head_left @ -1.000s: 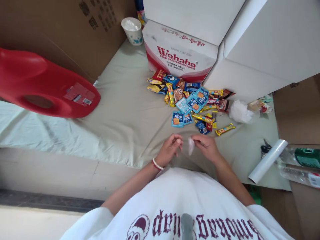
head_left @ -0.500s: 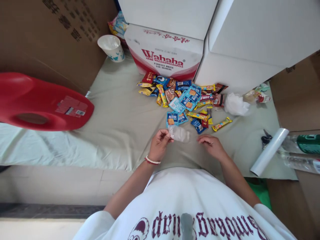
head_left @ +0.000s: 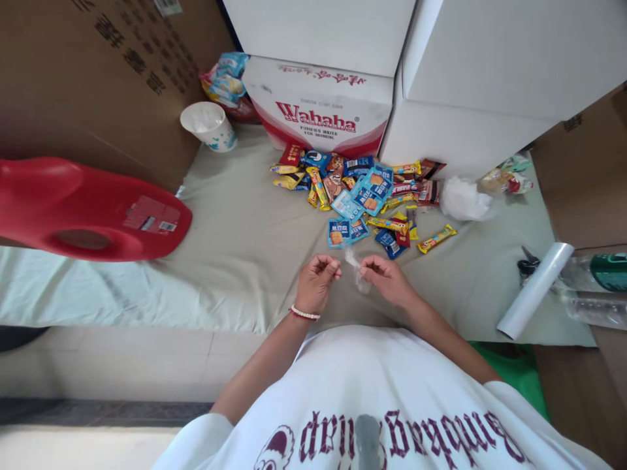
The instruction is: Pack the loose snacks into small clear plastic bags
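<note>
A small clear plastic bag (head_left: 361,281), crumpled and see-through, hangs from the pinched fingertips of my right hand (head_left: 386,281). Just to its left is my left hand (head_left: 316,281), a bracelet at the wrist. Its fingers are curled together, a small gap from the bag, and I see nothing in them. Beyond both hands lies a heap of wrapped snacks: light-blue packets (head_left: 339,232), a dark blue packet (head_left: 389,243), and yellow-wrapped sticks, one of which, a yellow stick (head_left: 437,239), lies apart on the right.
A red jug (head_left: 112,219) lies at the left, with a paper cup (head_left: 210,127) behind it. White cartons and a Wahaba-type water box (head_left: 321,108) wall off the back. On the right are a white crumpled bag (head_left: 465,198), a plastic film roll (head_left: 535,290), scissors (head_left: 528,264) and bottles (head_left: 585,273).
The plastic bag has passed from my left hand to my right hand, which moved left to it. My left hand has stayed nearly in place. The view has shifted slightly.
</note>
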The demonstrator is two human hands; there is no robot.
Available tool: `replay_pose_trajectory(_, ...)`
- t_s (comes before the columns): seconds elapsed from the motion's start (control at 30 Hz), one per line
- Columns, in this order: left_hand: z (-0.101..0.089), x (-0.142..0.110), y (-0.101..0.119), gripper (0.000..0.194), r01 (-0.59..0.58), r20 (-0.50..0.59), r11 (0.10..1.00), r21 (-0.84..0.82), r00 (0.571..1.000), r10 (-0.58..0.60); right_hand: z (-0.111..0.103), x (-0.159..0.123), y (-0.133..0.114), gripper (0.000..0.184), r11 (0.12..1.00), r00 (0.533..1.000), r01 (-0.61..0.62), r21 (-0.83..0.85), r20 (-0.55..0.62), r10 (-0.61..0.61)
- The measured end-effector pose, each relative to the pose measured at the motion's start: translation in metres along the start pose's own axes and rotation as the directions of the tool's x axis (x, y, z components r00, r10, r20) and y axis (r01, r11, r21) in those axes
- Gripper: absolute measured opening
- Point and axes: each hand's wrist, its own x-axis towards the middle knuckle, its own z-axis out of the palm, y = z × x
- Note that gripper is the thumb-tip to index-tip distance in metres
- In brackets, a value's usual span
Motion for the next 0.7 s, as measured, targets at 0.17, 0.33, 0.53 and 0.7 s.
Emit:
replay_pose_trajectory(0.17,0.002,-0.011,-0.002,0.055,0.01,0.205,0.995,0.104,0.978,-0.031,0.005,-0.005,-0.007,0.036,0.994,0.997,-0.062,0.089,0.039,0.059)
replay_pose_trajectory(0.33,0.0,-0.009,-0.001,0.036,0.026,0.135,0.999,0.034,0.99,-0.03,0.001,-0.005,-0.016,0.025,0.977,0.996,-0.035,0.21,-0.072,0.052)
replay_pose_trajectory(0.53,-0.025,0.004,0.006,0.037,0.175,-0.028,0.911,-0.373,0.979,-0.2,-0.018,0.001,-0.009,0.025,0.754,0.94,-0.07,0.653,-0.21,0.27)
replay_pose_trajectory(0.7,-0.047,-0.017,0.002,0.039,0.203,-0.115,0.96,-0.191,0.967,-0.227,-0.029,0.005,-0.012,0.025,0.698,0.906,0.114,0.707,-0.362,0.219)
